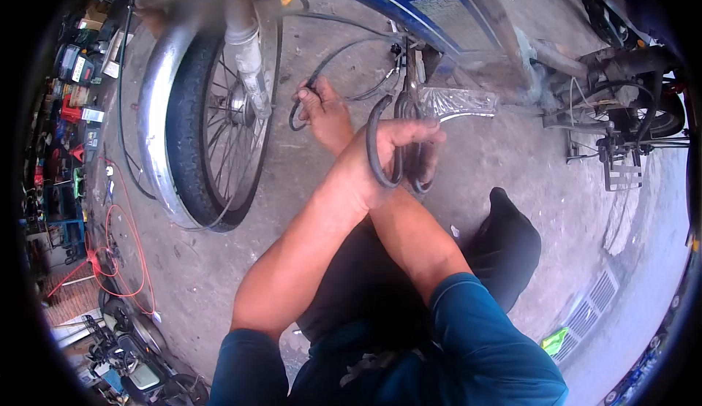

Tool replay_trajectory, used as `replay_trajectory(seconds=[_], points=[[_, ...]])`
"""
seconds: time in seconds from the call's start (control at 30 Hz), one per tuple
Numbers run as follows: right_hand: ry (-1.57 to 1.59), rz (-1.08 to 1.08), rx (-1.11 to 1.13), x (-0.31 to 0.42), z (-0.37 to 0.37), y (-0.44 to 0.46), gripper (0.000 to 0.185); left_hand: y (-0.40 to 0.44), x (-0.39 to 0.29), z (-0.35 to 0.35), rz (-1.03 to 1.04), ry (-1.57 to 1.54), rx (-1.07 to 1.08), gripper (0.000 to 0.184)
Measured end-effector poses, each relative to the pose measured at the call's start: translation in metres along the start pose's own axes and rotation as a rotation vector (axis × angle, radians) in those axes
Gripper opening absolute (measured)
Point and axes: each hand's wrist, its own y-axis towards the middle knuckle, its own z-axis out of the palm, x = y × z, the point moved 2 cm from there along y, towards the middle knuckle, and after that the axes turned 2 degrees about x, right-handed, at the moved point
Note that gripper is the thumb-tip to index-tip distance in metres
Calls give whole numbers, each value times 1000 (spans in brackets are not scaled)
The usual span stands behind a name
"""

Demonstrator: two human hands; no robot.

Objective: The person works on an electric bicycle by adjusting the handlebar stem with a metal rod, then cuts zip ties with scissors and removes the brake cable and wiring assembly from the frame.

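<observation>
My forearms cross, the left one over the right. My left hand point(382, 150) is closed around thick, dark loops of a black cable point(371, 143) that hang across its palm and fingers. Further forward and to the left, my right hand point(327, 111) pinches a bend of thin black cable between thumb and fingers. From there the cable runs up and right toward the motorcycle's blue body point(420, 11). Whether both hands hold the same cable I cannot tell. A silver ribbed metal part point(461, 101) lies just beyond my left hand.
A spoked front wheel point(219, 114) with a chrome fender point(153, 121) stands at the left. Orange cord point(139, 260) lies on the concrete floor near crowded shelves point(73, 114). Another vehicle's dark parts point(621, 114) are at the right, above a floor grate point(596, 300) and green scrap point(554, 341).
</observation>
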Motion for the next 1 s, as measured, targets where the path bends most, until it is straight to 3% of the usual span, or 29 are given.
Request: replay_trajectory(seconds=[0.1,0.17,0.3,0.4,0.43,0.5,0.6,0.63,0.7,0.77,0.8,0.87,0.93,1.0], points=[[-116,-15,-68,-13,8,2,14,10,11,12,35,-71,-41,21],[11,24,5,-3,4,-1,14,17,18,17,76,-68,-70,22],[-212,-224,25,-16,9,-2,13,21,28,12,169,-63,-148,21],[-482,-216,121,-40,15,-20,15,18,23,-4,195,-147,-193,19],[-609,-260,119,-64,21,-27,16,8,17,-12,143,-29,-248,16],[-524,-115,208,-78,34,-45,20,-19,6,-27,151,119,-245,22],[356,308,293,-73,51,-70,28,-50,-7,-51,283,532,-498,21],[788,334,213,-74,53,-70,29,-56,-12,-58,346,660,-573,22],[997,263,326,-61,35,-61,40,-59,-15,-82,334,510,-665,21],[606,303,406,-35,13,-56,38,-55,-19,-91,444,456,-647,17],[791,410,291,-24,9,-63,38,-51,-21,-102,391,422,-599,15],[763,444,119,-32,-4,-79,36,-42,-18,-119,331,359,-521,18],[1015,328,186,-44,-29,-93,35,-30,-12,-144,322,286,-495,18],[1053,362,-82,-30,-56,-96,35,-25,-7,-161,288,253,-533,18]])
